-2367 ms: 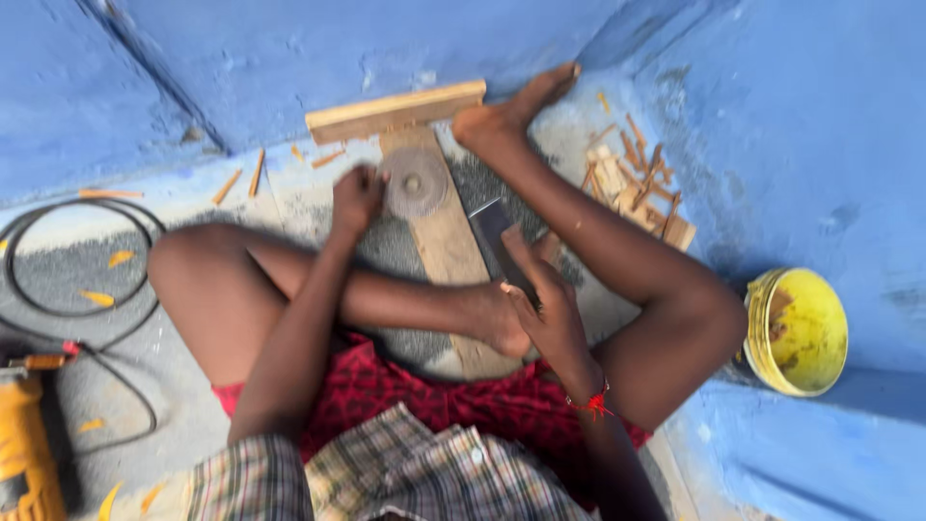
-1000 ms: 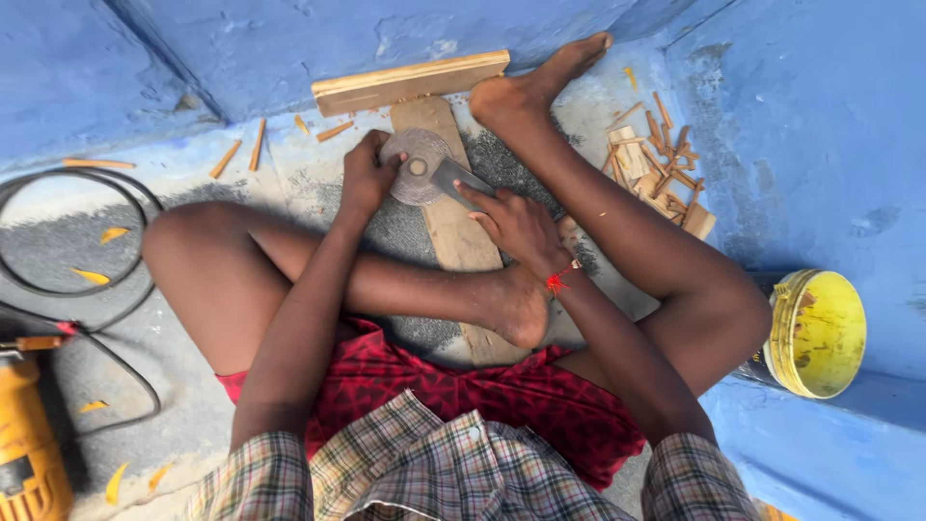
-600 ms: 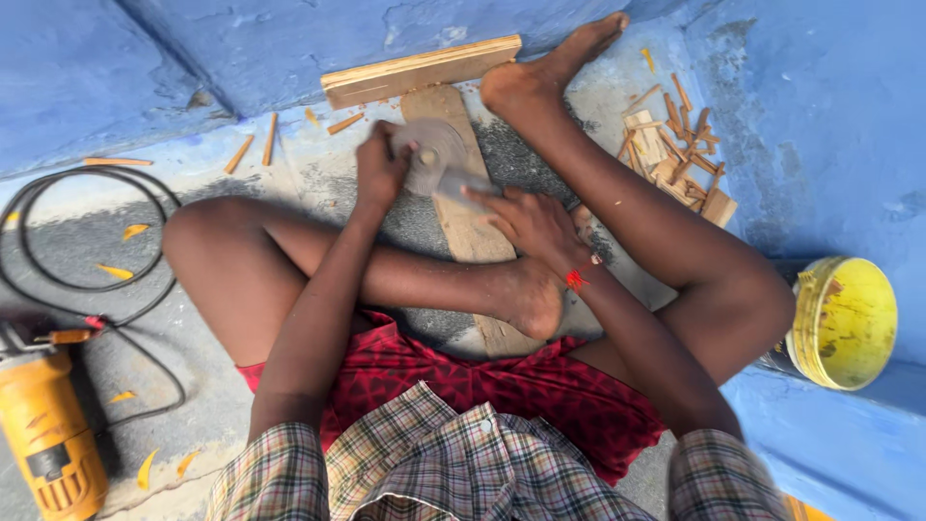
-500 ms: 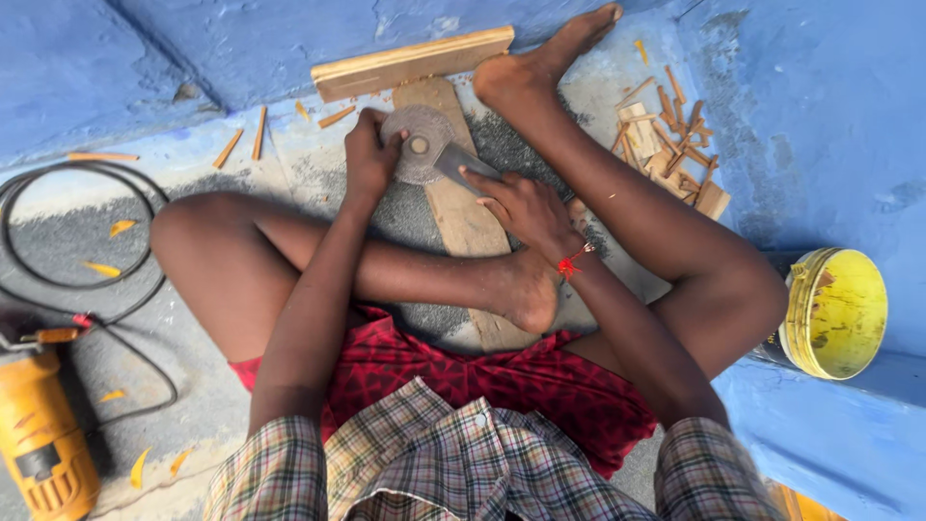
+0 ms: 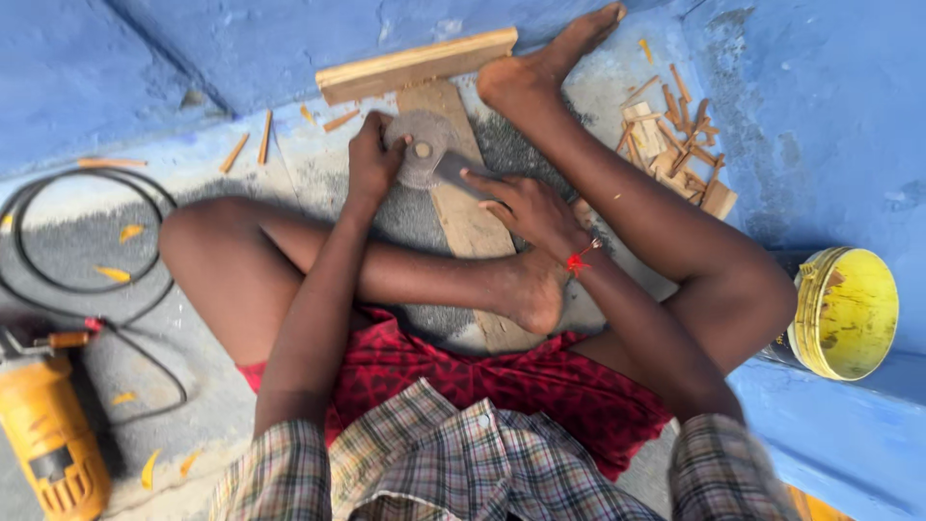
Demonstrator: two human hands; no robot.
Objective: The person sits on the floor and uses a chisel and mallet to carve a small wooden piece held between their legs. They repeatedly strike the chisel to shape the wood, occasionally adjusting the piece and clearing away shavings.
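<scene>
Seated on the floor, the left hand (image 5: 371, 159) grips the grey disc (image 5: 422, 148) on the wooden plank (image 5: 473, 227) while the right hand (image 5: 526, 205) pinches a flat blade (image 5: 453, 171) against it, suggesting a shaping step requiring steady pressure next.

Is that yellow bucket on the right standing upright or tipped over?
Tipped. The yellow bucket lies on its side, its round mouth facing the camera.

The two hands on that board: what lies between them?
In the head view, a grey round disc lies on the wooden board between the left hand and right hand; a flat grey metal piece runs from it to the right fingers.
</scene>
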